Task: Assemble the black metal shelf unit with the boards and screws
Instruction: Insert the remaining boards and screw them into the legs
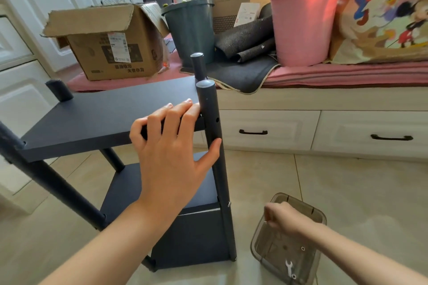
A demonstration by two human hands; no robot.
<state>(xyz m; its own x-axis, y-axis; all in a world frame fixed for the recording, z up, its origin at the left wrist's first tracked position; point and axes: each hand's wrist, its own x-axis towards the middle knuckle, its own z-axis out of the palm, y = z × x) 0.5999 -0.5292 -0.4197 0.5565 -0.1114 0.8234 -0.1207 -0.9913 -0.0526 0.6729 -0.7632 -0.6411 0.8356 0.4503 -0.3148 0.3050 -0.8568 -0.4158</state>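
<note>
The black shelf unit stands on the tiled floor, its top board (92, 118) lying between dark round posts. My left hand (171, 146) grips the board's front edge at its right end, fingers over the top, thumb against the near right post (214, 146). Two lower boards (194, 236) sit beneath. My right hand (281, 216) hovers over a clear plastic tray (261, 245) on the floor, fingers curled and pinching something small and thin that I cannot make out. A small white wrench (289, 266) and a few washers lie in the tray.
White drawers (266, 132) run under a window bench with a pink cushion. On the bench stand an open cardboard box (108, 53), a dark grey bin (192, 30), a pink bucket (303, 23) and folded dark mats (245, 39). Tiled floor lies to the right.
</note>
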